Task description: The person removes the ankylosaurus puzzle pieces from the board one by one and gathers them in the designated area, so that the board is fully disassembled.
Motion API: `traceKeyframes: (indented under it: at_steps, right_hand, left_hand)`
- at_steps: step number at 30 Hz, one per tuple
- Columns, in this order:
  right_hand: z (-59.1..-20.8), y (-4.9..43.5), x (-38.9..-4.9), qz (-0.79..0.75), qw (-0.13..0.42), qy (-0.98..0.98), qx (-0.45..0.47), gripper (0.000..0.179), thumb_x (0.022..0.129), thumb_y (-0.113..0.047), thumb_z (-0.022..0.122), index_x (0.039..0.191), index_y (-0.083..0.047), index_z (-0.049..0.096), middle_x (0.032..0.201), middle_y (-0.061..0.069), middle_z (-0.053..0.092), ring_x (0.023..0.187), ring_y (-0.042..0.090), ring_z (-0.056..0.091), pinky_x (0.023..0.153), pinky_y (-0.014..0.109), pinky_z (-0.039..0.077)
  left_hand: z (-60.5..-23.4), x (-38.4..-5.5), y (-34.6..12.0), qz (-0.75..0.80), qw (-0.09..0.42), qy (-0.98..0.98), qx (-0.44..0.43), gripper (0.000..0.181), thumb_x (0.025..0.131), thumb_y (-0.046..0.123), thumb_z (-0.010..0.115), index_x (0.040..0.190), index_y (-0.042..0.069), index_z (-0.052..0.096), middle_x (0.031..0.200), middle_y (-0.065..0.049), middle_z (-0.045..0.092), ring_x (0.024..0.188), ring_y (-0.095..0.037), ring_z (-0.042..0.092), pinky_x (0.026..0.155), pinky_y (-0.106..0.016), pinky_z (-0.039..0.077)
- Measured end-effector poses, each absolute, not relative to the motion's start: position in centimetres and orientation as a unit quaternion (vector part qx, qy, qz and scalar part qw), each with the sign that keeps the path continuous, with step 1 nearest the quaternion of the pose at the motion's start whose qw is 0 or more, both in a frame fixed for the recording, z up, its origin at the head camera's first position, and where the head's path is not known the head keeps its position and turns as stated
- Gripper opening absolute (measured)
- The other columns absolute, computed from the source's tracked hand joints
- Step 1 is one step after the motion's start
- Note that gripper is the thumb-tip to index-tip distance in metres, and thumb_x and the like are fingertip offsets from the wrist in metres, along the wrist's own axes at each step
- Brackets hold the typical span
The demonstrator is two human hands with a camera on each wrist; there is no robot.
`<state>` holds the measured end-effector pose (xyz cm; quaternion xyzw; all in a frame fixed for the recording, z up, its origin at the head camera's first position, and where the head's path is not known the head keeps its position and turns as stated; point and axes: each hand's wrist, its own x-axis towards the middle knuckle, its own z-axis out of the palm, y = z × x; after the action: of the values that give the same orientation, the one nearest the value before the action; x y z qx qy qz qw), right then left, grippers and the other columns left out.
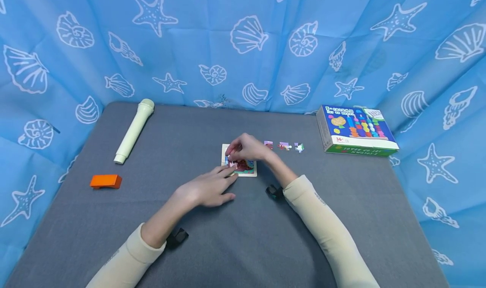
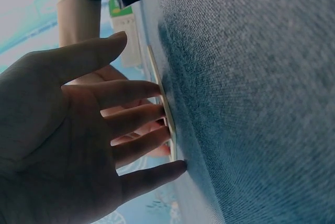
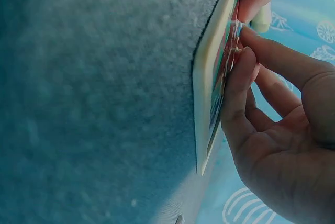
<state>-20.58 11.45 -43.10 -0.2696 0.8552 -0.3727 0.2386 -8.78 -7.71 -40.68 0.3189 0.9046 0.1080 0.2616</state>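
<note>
A small jigsaw puzzle board [image 1: 249, 175] with a pale frame and a dark red picture lies flat on the grey table. My right hand [image 1: 248, 148] is over its upper left part, thumb and forefinger pinching a puzzle piece [image 1: 229, 157] down at the picture; the fingers hide most of this piece. My left hand [image 1: 209, 188] reaches in from the lower left, its fingers fairly straight and spread. In the left wrist view, the fingertips [image 2: 166, 111] of that hand rest at the board's edge [image 2: 163, 96]. Right of the board, loose puzzle pieces [image 1: 284, 146] lie in a row.
A boxed bead set [image 1: 358, 129] stands at the back right. At the left lie a pale green microphone-shaped stick [image 1: 134, 131] and an orange block [image 1: 106, 181]. A blue curtain [image 1: 212, 39] with shells and starfish hangs behind the table. Both wrists wear black devices [image 1: 177, 238].
</note>
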Motion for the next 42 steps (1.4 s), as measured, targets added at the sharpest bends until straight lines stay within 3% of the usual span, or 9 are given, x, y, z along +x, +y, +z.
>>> traceKeyframes:
  at_steps: [11, 23, 29, 36, 42]
  right_hand:
    - [-42.9, 11.2, -20.4, -0.363, 0.234, 0.863, -0.264, 0.010, 0.094, -0.005, 0.081, 0.104, -0.002, 0.082, 0.089, 0.008, 0.077, 0.073, 0.007, 0.063, 0.066, 0.019, 0.051]
    - [-42.7, 11.8, -20.0, -0.392, 0.225, 0.845, -0.285, 0.011, 0.097, -0.002, 0.078, 0.107, -0.004, 0.082, 0.094, 0.010, 0.079, 0.082, 0.011, 0.071, 0.078, 0.022, 0.060]
    - [-42.8, 12.7, -19.9, -0.430, 0.231, 0.825, -0.286, 0.014, 0.099, -0.004, 0.077, 0.112, -0.002, 0.081, 0.100, 0.013, 0.080, 0.084, 0.012, 0.073, 0.080, 0.023, 0.061]
    - [-42.0, 15.1, -19.8, -0.443, 0.234, 0.827, -0.254, 0.020, 0.100, -0.009, 0.079, 0.119, -0.005, 0.081, 0.113, 0.014, 0.081, 0.098, 0.017, 0.079, 0.088, 0.028, 0.063]
    - [-41.6, 17.9, -19.7, -0.448, 0.239, 0.831, -0.225, 0.024, 0.099, -0.009, 0.079, 0.123, -0.004, 0.080, 0.122, 0.016, 0.080, 0.103, 0.020, 0.080, 0.088, 0.035, 0.065]
  left_hand:
    - [-40.6, -8.8, -7.7, 0.107, 0.264, 0.905, 0.316, 0.068, 0.114, 0.043, 0.055, 0.170, 0.011, 0.036, 0.184, -0.009, 0.019, 0.171, -0.035, 0.020, 0.135, -0.056, 0.031]
    - [-40.5, -8.8, -7.8, 0.114, 0.264, 0.903, 0.320, 0.067, 0.114, 0.042, 0.055, 0.170, 0.009, 0.037, 0.184, -0.010, 0.020, 0.170, -0.036, 0.020, 0.135, -0.056, 0.031]
    - [-40.6, -8.8, -7.7, 0.111, 0.263, 0.903, 0.320, 0.068, 0.114, 0.042, 0.055, 0.170, 0.009, 0.036, 0.184, -0.010, 0.020, 0.171, -0.036, 0.019, 0.135, -0.056, 0.031]
    - [-40.7, -8.8, -7.5, 0.105, 0.267, 0.905, 0.314, 0.069, 0.114, 0.044, 0.054, 0.171, 0.011, 0.035, 0.185, -0.008, 0.017, 0.171, -0.035, 0.018, 0.135, -0.057, 0.031]
    - [-40.7, -8.8, -7.5, 0.104, 0.270, 0.907, 0.306, 0.068, 0.114, 0.045, 0.054, 0.171, 0.012, 0.035, 0.185, -0.007, 0.017, 0.171, -0.035, 0.018, 0.135, -0.058, 0.030]
